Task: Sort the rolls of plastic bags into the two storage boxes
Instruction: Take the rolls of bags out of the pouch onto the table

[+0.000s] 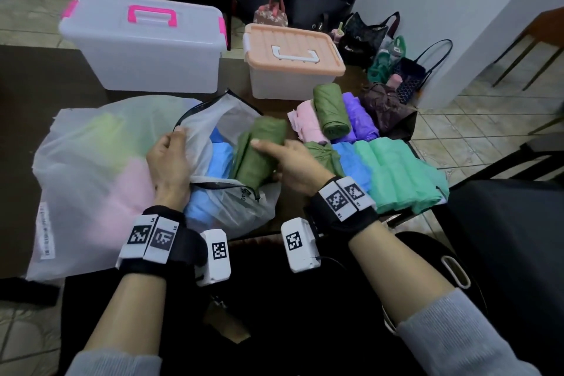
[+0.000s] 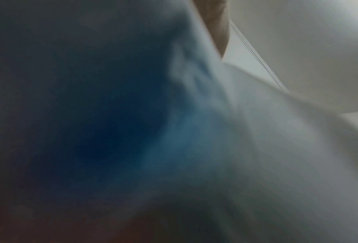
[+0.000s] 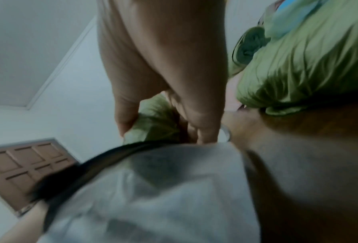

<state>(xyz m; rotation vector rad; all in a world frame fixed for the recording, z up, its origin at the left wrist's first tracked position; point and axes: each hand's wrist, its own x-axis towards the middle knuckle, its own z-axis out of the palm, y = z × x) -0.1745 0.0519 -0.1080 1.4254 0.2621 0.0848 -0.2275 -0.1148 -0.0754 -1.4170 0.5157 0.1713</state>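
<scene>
An olive-green roll [image 1: 258, 156] is gripped by the right hand [image 1: 296, 162], its fingers [image 3: 201, 115] curled round it at the mouth of a translucent zip bag [image 1: 213, 122]. The bag's black-edged rim is pinched by the left hand [image 1: 168, 159]. Blue rolls [image 1: 218, 159] are seen inside. Two lidded storage boxes [image 1: 152, 49] stand behind, with other rolls [image 1: 331, 113] laid on the surface just beside the right hand.

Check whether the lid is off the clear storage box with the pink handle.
No, the clear storage box with the pink handle is shut, its lid resting flat on top with the pink side latches down.
</scene>
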